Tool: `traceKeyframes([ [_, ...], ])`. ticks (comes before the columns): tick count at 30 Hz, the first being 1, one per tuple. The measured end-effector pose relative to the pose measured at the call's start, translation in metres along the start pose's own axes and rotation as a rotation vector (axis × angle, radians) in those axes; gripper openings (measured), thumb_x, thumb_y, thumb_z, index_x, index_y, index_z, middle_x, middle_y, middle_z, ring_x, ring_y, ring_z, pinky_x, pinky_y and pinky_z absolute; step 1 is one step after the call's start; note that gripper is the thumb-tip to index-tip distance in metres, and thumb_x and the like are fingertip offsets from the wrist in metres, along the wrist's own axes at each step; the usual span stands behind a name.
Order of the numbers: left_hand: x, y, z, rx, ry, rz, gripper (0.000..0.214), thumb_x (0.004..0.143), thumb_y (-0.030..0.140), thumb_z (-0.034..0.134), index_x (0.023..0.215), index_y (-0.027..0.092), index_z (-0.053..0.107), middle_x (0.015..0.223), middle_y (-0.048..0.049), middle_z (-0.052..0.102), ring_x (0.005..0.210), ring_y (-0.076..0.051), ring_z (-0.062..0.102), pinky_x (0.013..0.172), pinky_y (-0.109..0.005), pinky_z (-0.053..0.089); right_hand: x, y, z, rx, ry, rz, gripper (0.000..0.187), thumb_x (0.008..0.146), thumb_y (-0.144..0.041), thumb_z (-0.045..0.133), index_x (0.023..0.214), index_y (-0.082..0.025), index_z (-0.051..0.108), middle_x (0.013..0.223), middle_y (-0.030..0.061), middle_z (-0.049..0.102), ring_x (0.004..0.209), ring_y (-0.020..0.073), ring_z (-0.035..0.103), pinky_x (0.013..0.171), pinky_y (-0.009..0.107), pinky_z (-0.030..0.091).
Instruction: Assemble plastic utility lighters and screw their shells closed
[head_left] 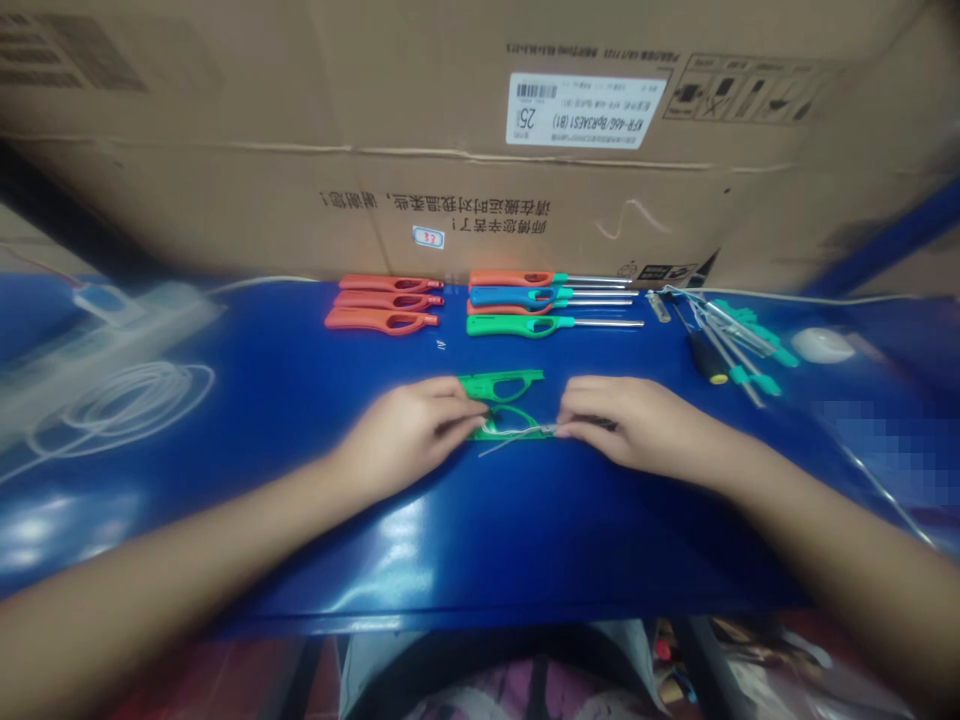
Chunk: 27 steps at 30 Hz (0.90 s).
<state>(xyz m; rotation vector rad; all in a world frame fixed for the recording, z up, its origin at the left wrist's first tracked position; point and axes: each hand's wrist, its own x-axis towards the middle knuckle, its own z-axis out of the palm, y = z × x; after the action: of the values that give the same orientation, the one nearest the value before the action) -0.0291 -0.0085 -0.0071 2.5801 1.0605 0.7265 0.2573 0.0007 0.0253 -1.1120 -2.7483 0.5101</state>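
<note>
From my remote seat I see a cardboard wall (247, 120) stretching from ten to two o'clock, a dark bar (56, 195) at ten, a blue post (896, 230) past two, a glossy blue tabletop (525, 590) throwing back white glare (45, 530) around eight, and, blurred at seven, probably reddish floor (240, 678).

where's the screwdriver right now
In the head view, the screwdriver lies on the right part of the blue table, beyond the right hand and just left of the teal-ended metal rods.
</note>
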Motion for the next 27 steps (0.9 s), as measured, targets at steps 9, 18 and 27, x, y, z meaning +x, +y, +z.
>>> traceKeyframes([
  [9, 0.0001, 0.0017, -0.0006, 0.006, 0.0, -0.003, 0.021, 0.097, 0.024, 0.062, 0.11, 0.018, 0.077, 0.094, -0.0046, 0.072, 0.084, -0.017, 0.068, 0.072, -0.027, 0.053, -0.0035, 0.0, -0.002, 0.003, -0.003, -0.035, 0.018, 0.099, -0.028, 0.055, 0.086, -0.021, 0.064, 0.086, 0.0007, 0.063, 0.078, 0.0153, 0.058, 0.068, 0.027, 0.038],
  [18, 0.0007, 0.0033, -0.0003, 0.006, -0.001, -0.007, 0.021, 0.096, 0.024, 0.062, 0.11, 0.018, 0.077, 0.092, -0.0043, 0.072, 0.082, -0.017, 0.068, 0.071, -0.027, 0.053, -0.0032, -0.0031, -0.0039, -0.011, -0.039, -0.079, 0.021, 0.101, -0.028, 0.052, 0.083, -0.02, 0.061, 0.086, 0.0018, 0.062, 0.076, 0.0149, 0.057, 0.066, 0.026, 0.035],
  [27, 0.002, 0.0041, -0.0006, 0.017, 0.006, 0.004, 0.02, 0.096, 0.023, 0.062, 0.109, 0.019, 0.077, 0.092, -0.0044, 0.072, 0.081, -0.016, 0.068, 0.069, -0.024, 0.052, -0.0032, -0.0088, -0.0026, -0.149, -0.05, -0.077, 0.026, 0.102, -0.03, 0.05, 0.08, -0.02, 0.057, 0.083, 0.0006, 0.059, 0.072, 0.0146, 0.055, 0.062, 0.027, 0.031],
])
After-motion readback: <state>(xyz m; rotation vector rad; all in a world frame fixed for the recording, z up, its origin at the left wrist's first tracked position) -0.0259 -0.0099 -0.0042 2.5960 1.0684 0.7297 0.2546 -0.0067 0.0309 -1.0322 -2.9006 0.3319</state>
